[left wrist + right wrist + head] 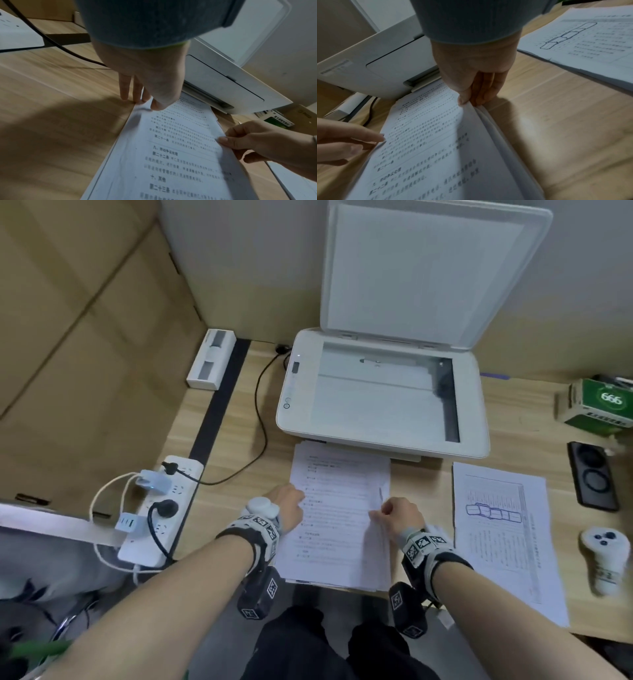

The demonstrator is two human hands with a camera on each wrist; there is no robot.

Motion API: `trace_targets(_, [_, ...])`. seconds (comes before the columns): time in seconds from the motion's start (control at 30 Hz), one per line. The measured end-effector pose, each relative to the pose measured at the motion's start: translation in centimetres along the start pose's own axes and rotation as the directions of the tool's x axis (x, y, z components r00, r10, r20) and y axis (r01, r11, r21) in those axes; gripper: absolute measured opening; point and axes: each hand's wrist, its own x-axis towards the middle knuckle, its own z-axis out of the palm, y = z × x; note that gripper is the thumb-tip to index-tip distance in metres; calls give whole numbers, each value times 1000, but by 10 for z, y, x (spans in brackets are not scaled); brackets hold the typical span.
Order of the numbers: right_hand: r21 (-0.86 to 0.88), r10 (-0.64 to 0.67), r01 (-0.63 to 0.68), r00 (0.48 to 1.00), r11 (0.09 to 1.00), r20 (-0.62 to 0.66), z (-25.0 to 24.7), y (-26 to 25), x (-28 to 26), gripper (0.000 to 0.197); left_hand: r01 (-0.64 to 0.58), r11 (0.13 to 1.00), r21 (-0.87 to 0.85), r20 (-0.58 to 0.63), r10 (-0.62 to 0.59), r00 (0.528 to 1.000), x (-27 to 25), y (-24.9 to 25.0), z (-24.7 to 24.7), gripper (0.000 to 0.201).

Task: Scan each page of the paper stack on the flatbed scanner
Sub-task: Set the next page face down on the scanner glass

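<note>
The paper stack (335, 508) lies on the desk in front of the white flatbed scanner (294, 419), printed text facing up. The scanner's lid (428, 268) stands raised and its glass (376, 402) is bare. My left hand (287, 505) rests at the stack's left edge, fingers straight, with the thumb pressing on the top page (171, 148). My right hand (394, 511) pinches the right edge of the top page (428, 135) between thumb and fingers (464, 98) and lifts that edge off the sheets below.
A separate sheet with a blue sketch (507, 535) lies to the right of the stack. Beyond it are a black phone (592, 474), a white controller (603, 559) and a green box (596, 402). A power strip (161, 508) and black cable (262, 422) occupy the left.
</note>
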Motion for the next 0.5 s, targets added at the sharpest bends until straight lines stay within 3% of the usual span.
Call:
trace_targets(0.13, [-26,17,-17,1000,1000,-5,1,-4,-9,15,-35,999,-19,-1,35,999,1,-7,-2,15])
trace_targets(0.27, [-68,21,-21,1000,997,-2,-1,-4,-16,33,-75,997,-16,18,76,997,5,-4,-9,29])
trace_targets(0.5, [-108,-24,20,999,994,-35,-12,-5,-19,34,-41,999,3,-11,41,999,11,13,-33,27])
